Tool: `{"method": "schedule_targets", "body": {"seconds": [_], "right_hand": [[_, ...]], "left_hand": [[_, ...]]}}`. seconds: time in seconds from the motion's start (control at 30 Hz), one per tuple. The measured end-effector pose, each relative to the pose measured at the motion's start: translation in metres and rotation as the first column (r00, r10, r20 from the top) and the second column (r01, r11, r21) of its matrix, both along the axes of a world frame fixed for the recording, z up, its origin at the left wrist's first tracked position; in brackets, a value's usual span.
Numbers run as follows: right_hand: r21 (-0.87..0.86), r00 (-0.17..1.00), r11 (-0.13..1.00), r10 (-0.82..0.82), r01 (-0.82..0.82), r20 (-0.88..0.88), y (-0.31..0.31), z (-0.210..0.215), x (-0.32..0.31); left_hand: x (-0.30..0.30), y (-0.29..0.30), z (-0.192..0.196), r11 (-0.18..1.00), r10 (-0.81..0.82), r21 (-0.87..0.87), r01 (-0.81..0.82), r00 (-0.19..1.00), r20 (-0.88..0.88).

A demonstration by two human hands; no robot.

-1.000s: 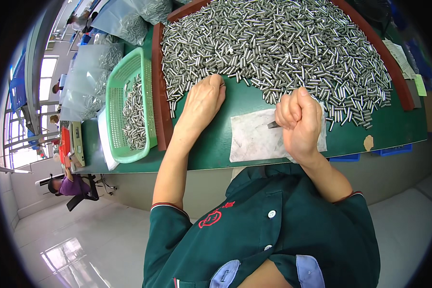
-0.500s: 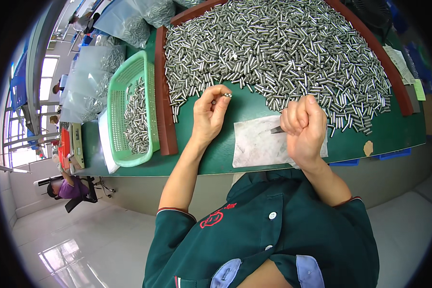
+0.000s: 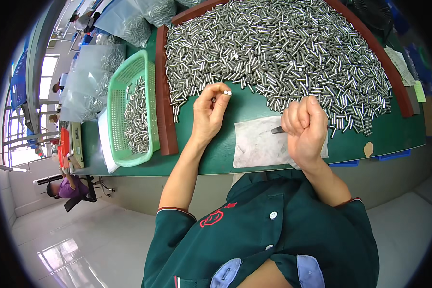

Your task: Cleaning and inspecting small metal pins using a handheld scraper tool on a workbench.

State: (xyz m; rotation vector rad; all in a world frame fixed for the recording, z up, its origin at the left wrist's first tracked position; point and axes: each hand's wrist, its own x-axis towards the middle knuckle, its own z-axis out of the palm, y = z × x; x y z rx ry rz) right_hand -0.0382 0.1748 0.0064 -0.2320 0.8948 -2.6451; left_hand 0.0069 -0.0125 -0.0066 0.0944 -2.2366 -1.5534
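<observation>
Small shiny metal pins [image 3: 227, 92] show their round ends between the thumb and forefinger of my left hand [image 3: 209, 113], which is closed around them over the green tabletop. My right hand [image 3: 303, 127] makes a fist around a slim tool whose dark flat tip [image 3: 277, 130] sticks out to the left; the rest of it is hidden in my palm. Under that tip lies a smudged white cloth or paper sheet [image 3: 254, 149]. Just beyond both hands spreads a wide heap of loose metal pins [image 3: 273, 48].
Reddish-brown rails [image 3: 166, 120] border the heap. Left of them stands a green plastic basket [image 3: 151, 115] partly filled with pins. Clear bags of pins [image 3: 81, 91] and a scale [image 3: 76, 144] sit farther left. A person in purple [image 3: 73, 187] sits at the far left.
The pins between my left fingers have turned slightly, and their round ends now catch the light. Both hands stay nearly in place.
</observation>
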Motion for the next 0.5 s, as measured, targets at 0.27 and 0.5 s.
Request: {"method": "schedule_targets", "body": {"seconds": [0.27,0.5], "right_hand": [[-0.023,1.0,1.0,0.012,-0.012,0.017,-0.002,0.0,0.002],[0.035,0.999,0.998,0.053,-0.053,0.006,-0.001,-0.001,-0.002]], "left_hand": [[0.012,0.005,0.011,0.987,0.055,-0.156,-0.039,0.994,0.097],[0.049,0.061,0.04,0.882,-0.006,-0.43,0.194,0.916,0.402]]}}
